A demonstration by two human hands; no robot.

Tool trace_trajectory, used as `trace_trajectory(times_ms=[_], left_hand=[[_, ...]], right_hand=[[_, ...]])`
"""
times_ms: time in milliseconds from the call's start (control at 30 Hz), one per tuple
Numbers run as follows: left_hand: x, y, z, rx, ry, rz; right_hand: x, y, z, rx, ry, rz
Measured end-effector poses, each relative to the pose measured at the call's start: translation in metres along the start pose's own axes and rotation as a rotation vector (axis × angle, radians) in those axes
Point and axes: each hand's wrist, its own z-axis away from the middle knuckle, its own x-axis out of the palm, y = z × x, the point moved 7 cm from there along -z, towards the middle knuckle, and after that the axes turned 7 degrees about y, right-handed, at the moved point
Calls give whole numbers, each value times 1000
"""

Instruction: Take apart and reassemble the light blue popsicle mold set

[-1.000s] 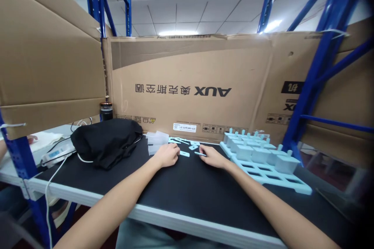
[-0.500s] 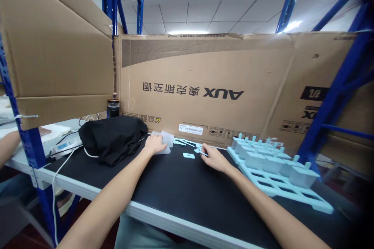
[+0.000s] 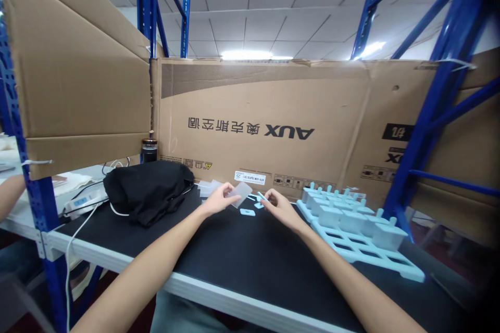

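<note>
A translucent white piece [image 3: 241, 194] is pinched in my left hand [image 3: 219, 200], raised over the black tabletop. Just to its right, my right hand [image 3: 282, 209] is closed on a small light-blue stick [image 3: 263, 196]. Below and between the hands lies a flat light-blue piece [image 3: 247, 212] with a slot in it. Another light-blue piece [image 3: 258, 205] rests near my right fingertips. More translucent pieces [image 3: 205, 187] lie behind my left hand. On the right stands a light-blue rack [image 3: 365, 256] holding several frosted moulds with stick handles [image 3: 329, 216].
A black cloth bundle [image 3: 150, 187] and a dark jar [image 3: 149, 151] are at the left. A cardboard wall [image 3: 250, 93] closes off the back. Blue rack posts [image 3: 433, 130] flank the table. Another person's arm [image 3: 11, 195] shows at the far left.
My left hand has lifted a translucent piece and moved right, toward my right hand. My right hand has raised the light-blue stick. The camera view has shifted slightly.
</note>
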Motion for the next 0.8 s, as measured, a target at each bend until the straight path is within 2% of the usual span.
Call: trace_trajectory(times_ms=[100,200,433,567,800], left_hand=[[19,-5,6,-114,-68,242],[29,-5,9,-170,-109,420],[23,6,11,-163,-11,725],[22,4,13,-192,-12,737],[20,-6,12,-194,7,569]], right_hand=[[3,-9,0,26,17,-208],[7,-17,1,55,2,-280],[10,-26,8,57,-37,-284],[20,-26,12,45,-98,-318],[20,-30,12,3,-83,-357]])
